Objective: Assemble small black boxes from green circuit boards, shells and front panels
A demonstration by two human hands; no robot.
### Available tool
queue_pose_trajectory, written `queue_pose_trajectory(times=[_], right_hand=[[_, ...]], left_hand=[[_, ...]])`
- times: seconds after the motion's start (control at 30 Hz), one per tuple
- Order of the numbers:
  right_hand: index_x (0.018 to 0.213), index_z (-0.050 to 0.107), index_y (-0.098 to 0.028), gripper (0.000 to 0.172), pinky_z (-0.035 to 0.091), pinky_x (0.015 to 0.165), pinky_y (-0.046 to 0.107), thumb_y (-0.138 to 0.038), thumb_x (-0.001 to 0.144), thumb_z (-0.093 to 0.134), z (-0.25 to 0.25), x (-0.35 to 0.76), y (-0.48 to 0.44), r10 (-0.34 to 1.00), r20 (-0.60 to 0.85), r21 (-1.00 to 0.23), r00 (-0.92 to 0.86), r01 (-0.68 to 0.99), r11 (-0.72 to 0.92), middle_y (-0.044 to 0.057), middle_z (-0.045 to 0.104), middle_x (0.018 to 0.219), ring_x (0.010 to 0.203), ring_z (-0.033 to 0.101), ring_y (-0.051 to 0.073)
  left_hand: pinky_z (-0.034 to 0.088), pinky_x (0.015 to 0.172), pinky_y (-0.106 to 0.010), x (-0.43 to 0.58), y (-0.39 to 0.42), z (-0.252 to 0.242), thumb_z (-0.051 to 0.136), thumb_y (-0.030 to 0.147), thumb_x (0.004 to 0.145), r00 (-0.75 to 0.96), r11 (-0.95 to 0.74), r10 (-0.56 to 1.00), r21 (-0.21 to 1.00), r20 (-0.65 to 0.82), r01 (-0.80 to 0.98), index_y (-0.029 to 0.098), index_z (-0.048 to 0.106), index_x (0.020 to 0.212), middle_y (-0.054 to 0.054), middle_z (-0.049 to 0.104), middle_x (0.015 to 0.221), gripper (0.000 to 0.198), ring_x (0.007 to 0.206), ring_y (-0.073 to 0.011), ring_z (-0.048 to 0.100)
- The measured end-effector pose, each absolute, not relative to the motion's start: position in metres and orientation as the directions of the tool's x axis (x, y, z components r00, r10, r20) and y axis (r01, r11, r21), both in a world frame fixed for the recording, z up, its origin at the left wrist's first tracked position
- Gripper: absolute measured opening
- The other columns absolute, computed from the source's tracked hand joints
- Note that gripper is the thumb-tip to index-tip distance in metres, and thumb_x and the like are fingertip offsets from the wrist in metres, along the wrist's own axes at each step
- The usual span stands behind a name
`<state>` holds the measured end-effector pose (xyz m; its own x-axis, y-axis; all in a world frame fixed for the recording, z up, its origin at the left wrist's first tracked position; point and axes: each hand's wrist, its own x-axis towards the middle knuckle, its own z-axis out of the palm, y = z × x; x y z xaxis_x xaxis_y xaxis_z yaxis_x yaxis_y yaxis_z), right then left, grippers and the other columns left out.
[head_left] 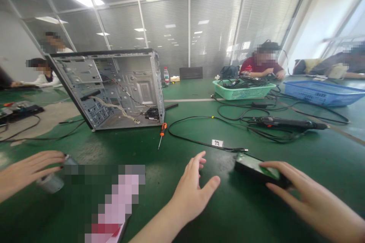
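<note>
My left hand (191, 193) hovers over the green table with fingers and thumb apart, holding nothing. To its right, my right hand (293, 184) grips the near end of a black box with a green top (251, 167), thumb on the near side and fingers over the top. Its exact kind is not plain. Just beyond lies a black cable (196, 143) whose metal plug end nearly reaches the box. An orange-handled screwdriver (162, 133) rests ahead of my left hand, beside an opened computer case (114, 87) standing upright.
A co-worker's hand (31, 171) touches small metal cylinders (51, 183) at the left. A pixelated pink item (119, 201) lies near the front edge. On the right are a black power screwdriver (288, 123), a green basket (242, 93) of cables and a blue basket (322, 93). People sit behind.
</note>
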<state>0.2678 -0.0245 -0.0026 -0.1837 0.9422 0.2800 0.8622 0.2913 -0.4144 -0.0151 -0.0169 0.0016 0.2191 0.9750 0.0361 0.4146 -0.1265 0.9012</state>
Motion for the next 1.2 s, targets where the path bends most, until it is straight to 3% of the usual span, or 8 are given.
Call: queue_pose_trajectory(times=[0.07,0.17,0.33,0.53,0.67,0.83,0.93,1.2], right_hand=[[0.116,0.053,-0.026,0.033,0.048,0.09,0.043,-0.035,0.085,0.044,0.012,0.223,-0.017,0.921,0.234,-0.444,-0.31,0.809,0.385,0.006,0.055,0.118,0.107,0.054,0.025],[0.118,0.047,-0.026,0.033,0.044,0.095,0.044,-0.026,0.086,0.041,0.021,0.171,-0.013,0.893,0.246,-0.504,-0.376,0.738,0.449,0.006,0.051,0.122,0.114,0.049,0.023],[0.123,0.036,-0.024,0.035,0.042,0.097,0.043,-0.021,0.087,0.038,-0.004,0.155,-0.011,0.887,0.316,-0.588,-0.338,0.663,0.462,0.008,0.048,0.123,0.117,0.045,0.022],[0.117,0.036,-0.024,0.031,0.046,0.092,0.039,-0.021,0.087,0.041,-0.012,0.172,-0.007,0.871,0.38,-0.576,-0.311,0.658,0.486,0.008,0.049,0.116,0.108,0.051,0.022],[0.114,0.036,-0.025,0.029,0.045,0.094,0.04,-0.019,0.086,0.042,-0.004,0.173,-0.006,0.816,0.497,-0.549,-0.294,0.622,0.559,0.007,0.046,0.122,0.111,0.049,0.021],[0.115,0.031,-0.027,0.033,0.051,0.09,0.036,-0.028,0.087,0.049,-0.005,0.171,-0.007,0.838,0.498,-0.693,-0.223,0.478,0.539,0.008,0.036,0.134,0.115,0.049,0.021],[0.113,0.033,-0.027,0.029,0.053,0.089,0.034,-0.028,0.089,0.049,-0.007,0.171,-0.007,0.85,0.481,-0.739,-0.215,0.423,0.525,0.008,0.035,0.135,0.117,0.048,0.02],[0.111,0.041,-0.028,0.022,0.056,0.078,0.027,-0.025,0.09,0.046,-0.008,0.173,-0.006,0.832,0.508,-0.715,-0.223,0.43,0.551,0.004,0.045,0.12,0.106,0.052,0.017]], left_hand=[[0.04,0.095,-0.04,-0.015,-0.015,-0.005,0.063,0.037,0.078,0.23,-0.135,0.972,0.917,0.049,0.376,0.024,0.028,0.141,-0.012,0.043,0.136,0.073,0.119,-0.0285,0.044],[0.041,0.093,-0.039,-0.015,-0.009,-0.013,0.063,0.034,0.079,0.188,-0.137,0.978,0.959,0.091,0.249,0.024,0.022,0.142,-0.013,0.042,0.136,0.076,0.115,-0.0263,0.048],[0.049,0.077,-0.033,-0.014,0.0,-0.014,0.065,0.02,0.072,0.077,-0.043,0.996,0.994,0.036,0.099,0.02,0.037,0.124,-0.012,0.051,0.122,0.059,0.1,-0.0232,0.057],[0.049,0.072,-0.032,-0.013,-0.003,-0.006,0.068,0.019,0.068,0.091,-0.033,0.996,0.993,0.023,0.117,0.022,0.041,0.109,-0.006,0.057,0.102,0.049,0.087,-0.0211,0.06],[0.049,0.078,-0.032,-0.013,-0.007,-0.001,0.069,0.017,0.067,0.1,-0.128,0.988,0.99,0.122,0.063,0.023,0.042,0.104,-0.005,0.052,0.113,0.045,0.095,-0.021,0.058],[0.047,0.084,-0.032,-0.011,-0.01,0.001,0.067,0.016,0.069,0.066,-0.228,0.972,0.973,0.226,0.032,0.024,0.043,0.101,-0.005,0.047,0.12,0.041,0.107,-0.0218,0.053],[0.047,0.084,-0.032,-0.011,-0.01,0.001,0.067,0.016,0.07,0.06,-0.234,0.971,0.972,0.232,0.024,0.024,0.043,0.102,-0.005,0.047,0.12,0.041,0.106,-0.021,0.054],[0.05,0.074,-0.03,-0.013,-0.007,0.002,0.069,0.024,0.07,0.046,-0.17,0.985,0.985,0.168,0.03,0.023,0.043,0.107,-0.006,0.052,0.113,0.045,0.093,-0.0198,0.06]])
